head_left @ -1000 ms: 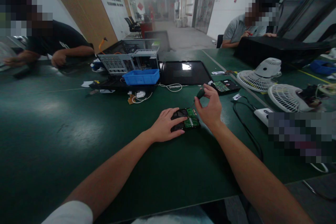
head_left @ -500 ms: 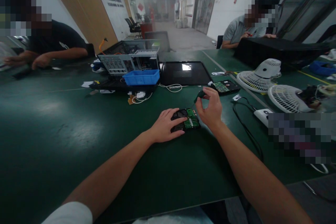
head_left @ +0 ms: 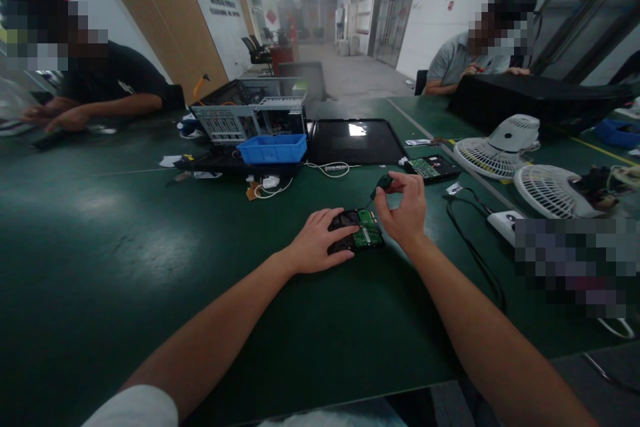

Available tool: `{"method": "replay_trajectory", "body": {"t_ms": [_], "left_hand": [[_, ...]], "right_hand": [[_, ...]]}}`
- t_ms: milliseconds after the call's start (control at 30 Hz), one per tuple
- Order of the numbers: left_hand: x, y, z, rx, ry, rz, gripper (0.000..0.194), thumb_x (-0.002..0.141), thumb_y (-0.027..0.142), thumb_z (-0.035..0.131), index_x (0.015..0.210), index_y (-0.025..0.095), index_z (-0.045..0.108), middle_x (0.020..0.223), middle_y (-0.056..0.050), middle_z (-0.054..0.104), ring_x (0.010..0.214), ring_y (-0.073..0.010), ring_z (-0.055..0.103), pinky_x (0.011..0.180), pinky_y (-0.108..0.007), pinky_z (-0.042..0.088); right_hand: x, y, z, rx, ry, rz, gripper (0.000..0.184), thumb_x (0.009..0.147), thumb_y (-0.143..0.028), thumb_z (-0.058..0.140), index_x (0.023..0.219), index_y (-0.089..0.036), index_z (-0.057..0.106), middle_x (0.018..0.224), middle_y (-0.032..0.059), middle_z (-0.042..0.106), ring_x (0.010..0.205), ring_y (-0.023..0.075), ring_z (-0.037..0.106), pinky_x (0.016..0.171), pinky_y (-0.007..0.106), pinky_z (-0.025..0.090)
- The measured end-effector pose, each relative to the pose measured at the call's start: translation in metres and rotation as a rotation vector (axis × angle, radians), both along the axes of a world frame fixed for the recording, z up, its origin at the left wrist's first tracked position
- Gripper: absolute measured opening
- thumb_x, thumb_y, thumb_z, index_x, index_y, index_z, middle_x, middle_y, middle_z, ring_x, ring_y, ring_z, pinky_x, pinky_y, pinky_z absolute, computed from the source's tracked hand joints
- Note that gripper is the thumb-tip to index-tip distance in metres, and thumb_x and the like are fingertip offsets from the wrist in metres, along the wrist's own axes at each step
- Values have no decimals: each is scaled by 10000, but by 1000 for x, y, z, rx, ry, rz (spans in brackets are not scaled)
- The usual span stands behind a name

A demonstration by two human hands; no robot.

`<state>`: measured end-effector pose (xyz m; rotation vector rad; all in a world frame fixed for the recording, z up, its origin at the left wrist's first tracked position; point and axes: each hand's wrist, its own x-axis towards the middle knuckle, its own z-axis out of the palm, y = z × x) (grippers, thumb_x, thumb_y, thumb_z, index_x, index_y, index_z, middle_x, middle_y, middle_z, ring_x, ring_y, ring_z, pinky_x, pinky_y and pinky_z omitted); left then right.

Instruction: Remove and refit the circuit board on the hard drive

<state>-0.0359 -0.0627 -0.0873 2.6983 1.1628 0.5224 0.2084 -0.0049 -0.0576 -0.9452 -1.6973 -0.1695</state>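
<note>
A hard drive point(head_left: 368, 235) with a green circuit board facing up lies flat on the green table. Over its left part rests my left hand point(head_left: 320, 241), its thumb along the near edge and its fingers reaching across the top and far side, holding it down. My right hand point(head_left: 404, 208) pinches a screwdriver point(head_left: 384, 183) by its dark green handle. The thin shaft slants down to the far right part of the board; its exact tip is too small to make out.
Behind are a blue bin point(head_left: 273, 149), an opened computer case point(head_left: 225, 121), and a black panel point(head_left: 355, 140). To the right lie another hard drive point(head_left: 431, 167), white fans point(head_left: 487, 157), a power strip point(head_left: 505, 223) and a black cable point(head_left: 473, 250). Two people sit across the table.
The view has shifted slightly, so everything sits a little lower and to the right. Both hands keep nearly the same place on the hard drive and the screwdriver.
</note>
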Motion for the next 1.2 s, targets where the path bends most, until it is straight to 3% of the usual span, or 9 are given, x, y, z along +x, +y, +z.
{"method": "replay_trajectory", "body": {"t_ms": [167,333,567,833,1000,1200], "left_hand": [[1,0,1,0,7,2,628,953,605,609,1528,366,528,1670,-103,290,1470,-403,341,1189,-644,307],[-2,2,2,9,16,-7,603,965,578,603,1525,368,531,1673,-103,284,1468,-397,348,1191,-640,303],[-8,4,3,-10,20,6,605,969,568,601,1537,380,510,1684,-94,272,1481,-393,341,1193,-648,305],[-8,5,1,-5,7,4,607,963,574,610,1533,387,517,1687,-85,273,1483,-396,339,1199,-649,301],[-8,5,0,4,7,5,608,962,577,610,1530,379,524,1684,-95,276,1480,-396,344,1193,-648,308],[-8,5,-1,19,7,3,606,958,565,621,1524,364,536,1680,-108,284,1475,-393,351,1194,-637,309]], "right_hand": [[1,4,-4,35,49,26,375,914,-305,713,1232,-231,529,1157,112,587,991,241,632,745,411,629],[3,9,-10,51,43,87,374,950,-257,668,1284,-238,503,1360,144,617,1094,245,687,835,435,645],[8,11,-8,49,-1,-24,320,930,-306,707,1221,-241,590,1167,116,657,1028,264,683,845,470,627],[4,10,-8,37,-8,90,406,948,-248,639,1340,-250,532,1303,133,623,1122,274,659,839,456,634],[3,7,-5,39,-5,27,380,912,-301,714,1256,-237,568,1141,107,597,942,240,627,773,433,621],[2,5,-3,15,-12,29,375,933,-274,659,1288,-223,548,1076,97,563,944,245,595,781,443,610]]}}
